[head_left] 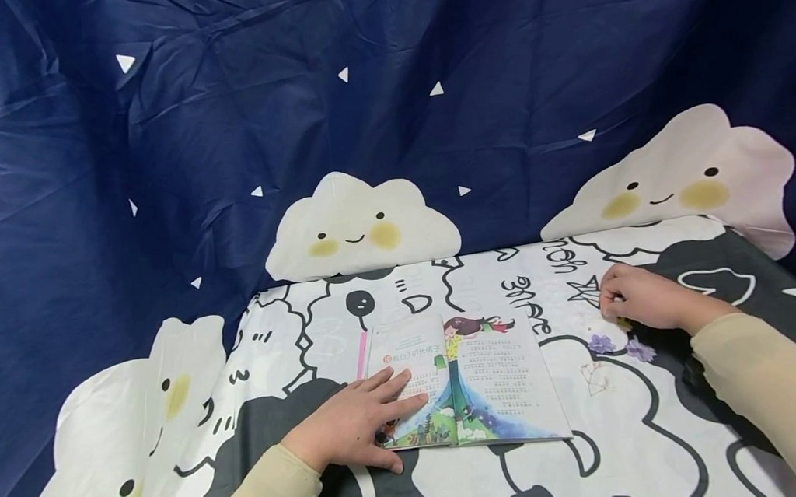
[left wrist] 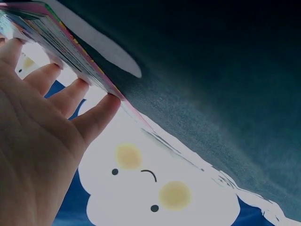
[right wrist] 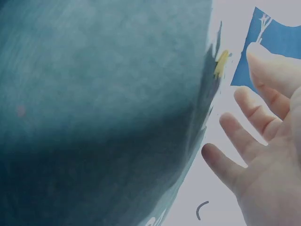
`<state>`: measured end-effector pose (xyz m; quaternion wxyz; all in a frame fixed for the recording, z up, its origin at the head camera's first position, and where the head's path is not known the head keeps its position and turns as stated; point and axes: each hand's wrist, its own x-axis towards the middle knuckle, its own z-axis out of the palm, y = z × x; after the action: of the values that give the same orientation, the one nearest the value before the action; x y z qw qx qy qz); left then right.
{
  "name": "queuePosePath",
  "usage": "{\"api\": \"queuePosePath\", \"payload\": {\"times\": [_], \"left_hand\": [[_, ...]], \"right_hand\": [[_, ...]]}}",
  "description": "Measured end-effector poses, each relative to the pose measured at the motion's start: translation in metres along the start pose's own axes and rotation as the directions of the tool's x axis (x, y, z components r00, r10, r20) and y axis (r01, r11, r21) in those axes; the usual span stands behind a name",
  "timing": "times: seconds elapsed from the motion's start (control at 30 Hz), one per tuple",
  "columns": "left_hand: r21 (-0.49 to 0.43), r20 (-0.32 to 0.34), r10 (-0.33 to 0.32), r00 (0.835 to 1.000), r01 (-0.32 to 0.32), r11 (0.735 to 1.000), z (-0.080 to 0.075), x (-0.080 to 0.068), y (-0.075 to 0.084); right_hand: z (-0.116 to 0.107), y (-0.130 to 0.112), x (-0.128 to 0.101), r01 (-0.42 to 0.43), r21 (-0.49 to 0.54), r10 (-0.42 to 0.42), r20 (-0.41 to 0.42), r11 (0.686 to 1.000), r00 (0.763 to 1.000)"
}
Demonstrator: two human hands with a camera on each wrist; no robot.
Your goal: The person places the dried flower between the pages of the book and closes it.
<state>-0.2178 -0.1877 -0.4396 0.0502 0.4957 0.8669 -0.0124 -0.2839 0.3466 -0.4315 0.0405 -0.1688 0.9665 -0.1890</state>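
head view: the picture book (head_left: 461, 380) lies open on the counter (head_left: 665, 430). the left hand (head_left: 356, 423) presses flat on its left page with straight fingers. the right hand (head_left: 637, 298) rests well apart, fingers curled near small purple flowers (head_left: 619, 346); if it pinches something i cannot tell.

left wrist view: the left hand's fingers (left wrist: 70, 96) touch the page edges.

right wrist view: the right hand's fingers (right wrist: 244, 141) look loose, nothing visible in them; the book is out of frame.
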Motion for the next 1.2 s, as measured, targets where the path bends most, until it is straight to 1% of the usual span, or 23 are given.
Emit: {"api": "queuePosePath", "payload": {"times": [0.23, 0.4, 0.6, 0.7, 0.97, 1.2], "left_hand": [[0.000, -0.008, 0.003, 1.000, -0.003, 1.000, 0.000, 0.000, 0.000], [-0.005, -0.007, -0.003, 1.000, 0.003, 1.000, -0.001, -0.002, 0.000], [-0.008, 0.011, -0.014, 1.000, 0.014, 1.000, -0.001, -0.002, 0.000], [-0.011, 0.014, -0.018, 1.000, 0.019, 1.000, -0.001, -0.001, 0.001], [-0.009, 0.013, -0.019, 1.000, 0.019, 1.000, -0.002, 0.000, 0.002], [-0.017, 0.016, -0.016, 1.000, 0.016, 1.000, -0.001, -0.001, 0.002]], "right_hand": [[-0.009, -0.005, -0.002, 0.055, -0.055, -0.060, -0.094, 0.997, 0.994], [-0.013, -0.010, -0.002, 0.068, -0.047, -0.073, -0.112, 0.997, 0.991], [-0.014, -0.024, -0.003, 0.116, -0.038, -0.120, -0.139, 0.993, 0.983], [-0.014, -0.032, -0.002, 0.126, -0.029, -0.129, -0.152, 0.992, 0.980], [-0.009, -0.058, 0.000, 0.155, -0.009, -0.155, -0.147, 0.988, 0.977], [0.000, -0.084, 0.002, 0.180, 0.016, -0.177, -0.125, 0.984, 0.976]]}}
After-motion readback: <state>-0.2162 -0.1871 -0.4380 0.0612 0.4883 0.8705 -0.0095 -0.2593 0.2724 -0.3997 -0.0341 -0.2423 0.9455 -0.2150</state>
